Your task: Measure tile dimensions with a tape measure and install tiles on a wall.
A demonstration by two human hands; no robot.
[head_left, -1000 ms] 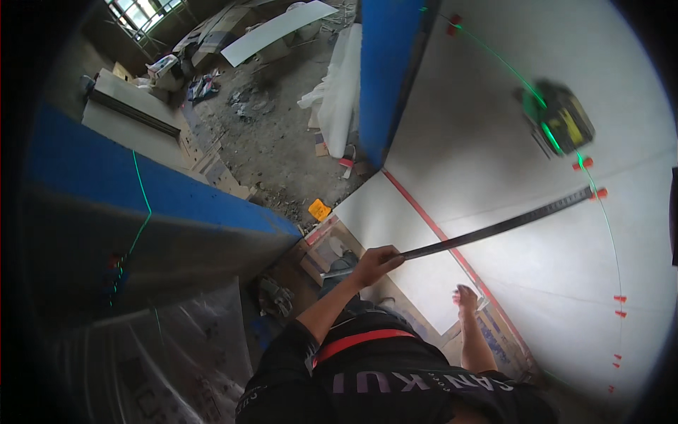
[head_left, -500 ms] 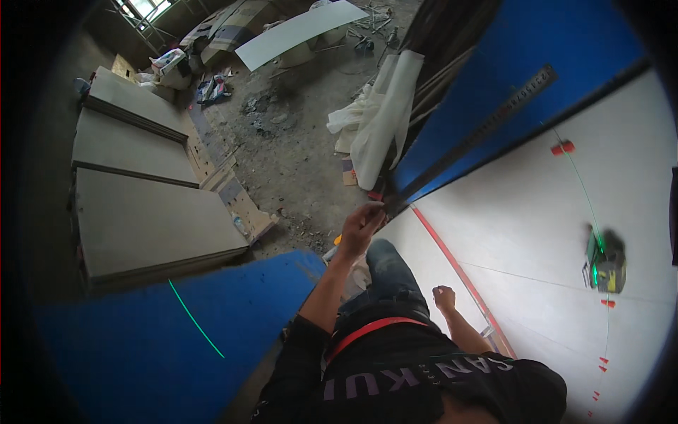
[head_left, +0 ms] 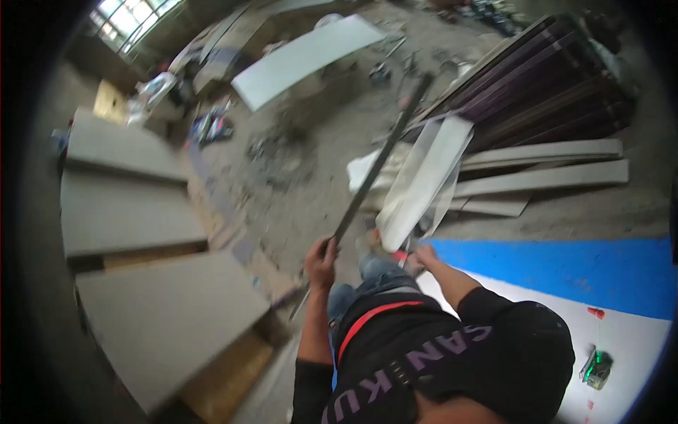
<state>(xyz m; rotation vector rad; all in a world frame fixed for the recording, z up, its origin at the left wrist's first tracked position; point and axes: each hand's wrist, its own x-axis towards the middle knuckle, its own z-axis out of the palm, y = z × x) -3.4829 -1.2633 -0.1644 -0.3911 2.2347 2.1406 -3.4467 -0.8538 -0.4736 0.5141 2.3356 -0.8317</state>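
Note:
My left hand (head_left: 323, 263) is closed round the lower part of a long dark steel ruler (head_left: 381, 159). The ruler slants up and away to the right, over the rubble-strewn floor. At the corner of the blue strip, my right hand (head_left: 425, 256) is held low, beside a small red thing (head_left: 400, 255) by the white roll. Its fingers are blurred and partly hidden, so I cannot see whether they grip anything. A small laser level (head_left: 597, 369) glowing green stands on the white tiled surface (head_left: 505, 311) at the lower right, along with red tile clips (head_left: 596, 312).
Stacks of large grey tiles (head_left: 166, 311) line the left side. A rolled white sheet (head_left: 427, 184) and long pale strips (head_left: 544, 177) lie ahead, before dark stacked panels (head_left: 544, 85). A blue band (head_left: 565, 272) edges the white tiles. Farther off is a white board (head_left: 307, 60).
The ruler has swung off the blue surface and now points out over the floor. My right hand has moved forward to the blue corner. The view has turned right.

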